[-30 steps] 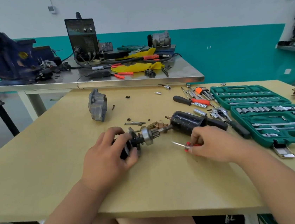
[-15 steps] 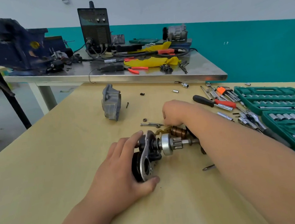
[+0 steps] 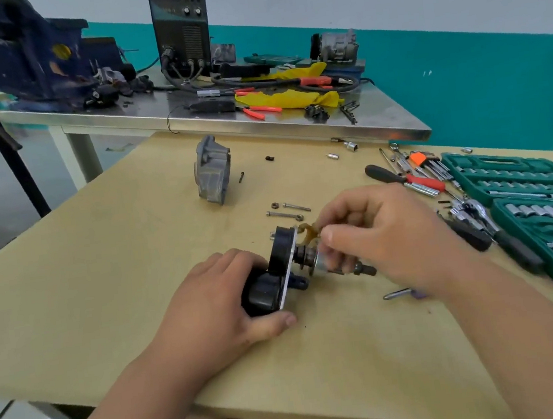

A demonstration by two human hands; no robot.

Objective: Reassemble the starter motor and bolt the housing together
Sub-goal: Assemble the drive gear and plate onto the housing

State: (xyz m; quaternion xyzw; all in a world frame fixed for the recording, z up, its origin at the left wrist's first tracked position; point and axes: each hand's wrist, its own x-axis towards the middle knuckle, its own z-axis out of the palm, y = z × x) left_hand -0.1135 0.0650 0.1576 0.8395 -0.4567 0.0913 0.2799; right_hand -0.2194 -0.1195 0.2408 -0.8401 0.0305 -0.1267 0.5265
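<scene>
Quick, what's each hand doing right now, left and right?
Left hand: grips the black starter motor body.
Right hand: fingers curled round the drive gear.

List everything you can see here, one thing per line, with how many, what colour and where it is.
starter motor assembly: one, black and silver, front middle of the wooden table
fork lever: one, amber, beside the assembly's plate
housing: one, grey, standing behind the assembly
long bolts: two, silver, between housing and assembly
screwdriver: one, black and red, right of the bolts
hex keys: one set, orange holder, beside the screwdriver
socket case: one, green, open, table's right side
steel bench: one, silver, behind the table
vise: one, blue, far left at the back
cloth: one, yellow, on the bench
left hand: grips the assembly's black body
right hand: pinches its shaft end
</scene>
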